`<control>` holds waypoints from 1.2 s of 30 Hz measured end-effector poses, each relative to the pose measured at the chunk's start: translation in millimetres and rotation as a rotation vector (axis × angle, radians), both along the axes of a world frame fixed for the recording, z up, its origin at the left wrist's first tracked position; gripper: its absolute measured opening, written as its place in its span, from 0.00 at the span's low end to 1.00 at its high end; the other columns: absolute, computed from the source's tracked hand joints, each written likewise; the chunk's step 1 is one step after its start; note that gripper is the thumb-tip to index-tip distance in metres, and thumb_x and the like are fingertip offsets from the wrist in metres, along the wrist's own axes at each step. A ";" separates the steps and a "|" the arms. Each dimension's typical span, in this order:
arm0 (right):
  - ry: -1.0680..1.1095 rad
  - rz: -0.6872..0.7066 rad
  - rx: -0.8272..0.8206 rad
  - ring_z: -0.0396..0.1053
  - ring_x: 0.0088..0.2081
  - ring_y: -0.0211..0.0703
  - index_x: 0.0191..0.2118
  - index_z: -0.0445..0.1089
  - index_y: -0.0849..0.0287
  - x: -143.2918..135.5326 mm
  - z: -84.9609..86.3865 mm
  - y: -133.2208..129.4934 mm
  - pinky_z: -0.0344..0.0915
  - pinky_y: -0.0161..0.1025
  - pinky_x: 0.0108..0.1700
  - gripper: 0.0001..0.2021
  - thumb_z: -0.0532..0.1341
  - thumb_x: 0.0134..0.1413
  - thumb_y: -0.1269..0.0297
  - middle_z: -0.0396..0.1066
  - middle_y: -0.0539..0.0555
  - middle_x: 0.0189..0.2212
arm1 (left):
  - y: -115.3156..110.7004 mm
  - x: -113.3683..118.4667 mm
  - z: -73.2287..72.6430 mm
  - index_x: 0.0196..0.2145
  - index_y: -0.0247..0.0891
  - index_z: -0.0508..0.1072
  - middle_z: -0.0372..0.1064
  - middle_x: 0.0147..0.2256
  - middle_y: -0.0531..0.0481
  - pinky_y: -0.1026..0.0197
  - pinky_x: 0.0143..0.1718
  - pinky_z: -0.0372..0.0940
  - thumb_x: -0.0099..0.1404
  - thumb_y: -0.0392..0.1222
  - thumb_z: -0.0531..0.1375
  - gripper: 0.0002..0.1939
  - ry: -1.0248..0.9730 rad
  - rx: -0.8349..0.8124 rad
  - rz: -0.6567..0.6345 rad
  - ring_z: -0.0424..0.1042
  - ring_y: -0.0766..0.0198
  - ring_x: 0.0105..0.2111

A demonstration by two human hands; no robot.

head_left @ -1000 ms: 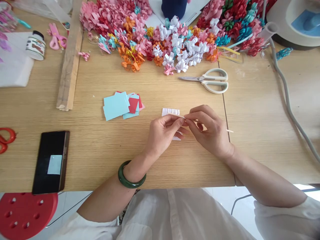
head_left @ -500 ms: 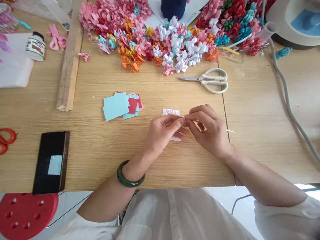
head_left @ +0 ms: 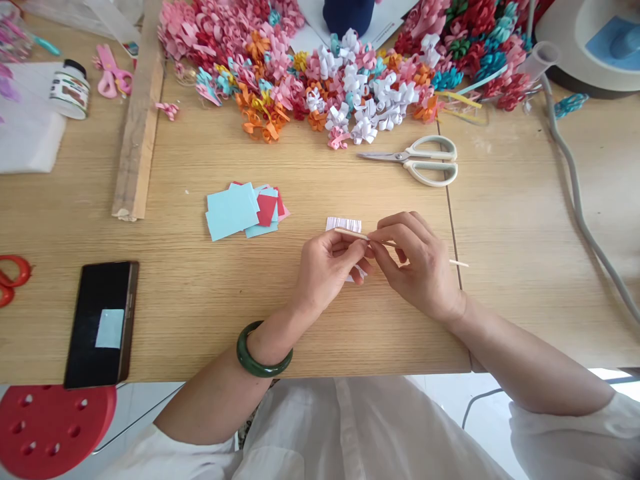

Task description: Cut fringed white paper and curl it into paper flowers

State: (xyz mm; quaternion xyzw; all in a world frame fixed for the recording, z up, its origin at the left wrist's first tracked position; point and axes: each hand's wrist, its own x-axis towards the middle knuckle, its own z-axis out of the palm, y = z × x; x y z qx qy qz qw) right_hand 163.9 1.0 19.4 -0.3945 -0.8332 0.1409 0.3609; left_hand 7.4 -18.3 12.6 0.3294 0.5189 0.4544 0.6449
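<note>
A thin pale stick [head_left: 352, 233] runs between my hands, its far end showing beyond the right one. My left hand [head_left: 327, 261] pinches it near its left part, with the fingers curled. Fingertips of my right hand [head_left: 420, 261] close on the stick just beside the left fingertips. Whatever small piece may be between the fingertips is too small to make out. Beneath and behind the left fingers lies a white fringed paper strip [head_left: 343, 225], partly covered. To the left rests a loose pile of light blue, red and pink paper pieces [head_left: 233, 211].
Pale-handled scissors [head_left: 431, 160] lie beyond my hands. Many curled paper flowers [head_left: 350, 87] line the back. At left are a wooden bar [head_left: 137, 127], a phone [head_left: 100, 327], red scissors [head_left: 13, 279] and a jar [head_left: 70, 90]. A grey cable [head_left: 575, 180] crosses the right side.
The stick's left end is tilted a little differently and more of it shows. The left hand's lower fingers have curled inward. Both hands still hold the stick.
</note>
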 end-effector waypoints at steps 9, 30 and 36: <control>-0.032 0.015 0.092 0.65 0.36 0.45 0.36 0.67 0.57 0.5 0.7 0.7 0.66 0.42 0.34 0.06 0.59 0.60 0.76 0.72 0.56 0.35 | -0.1 -2.1 -2.0 0.31 0.33 0.75 0.76 0.27 0.49 0.67 0.18 0.67 0.61 0.43 0.66 0.09 -0.043 0.005 -0.022 0.74 0.67 0.21; 0.141 0.009 -0.134 0.68 0.32 0.38 0.42 0.71 0.60 3.6 1.1 2.0 0.66 0.36 0.28 0.04 0.60 0.63 0.72 0.70 0.56 0.37 | 4.3 -6.5 -4.5 0.32 0.34 0.78 0.75 0.26 0.50 0.69 0.17 0.63 0.61 0.49 0.67 0.13 -0.003 0.151 -0.018 0.71 0.71 0.19; 0.051 0.017 0.044 0.70 0.35 0.42 0.40 0.71 0.59 3.9 -1.6 2.2 0.69 0.40 0.35 0.06 0.58 0.63 0.75 0.72 0.56 0.35 | 4.5 -8.0 -3.6 0.32 0.34 0.79 0.74 0.24 0.51 0.69 0.19 0.65 0.61 0.49 0.68 0.13 -0.026 0.096 -0.032 0.72 0.70 0.20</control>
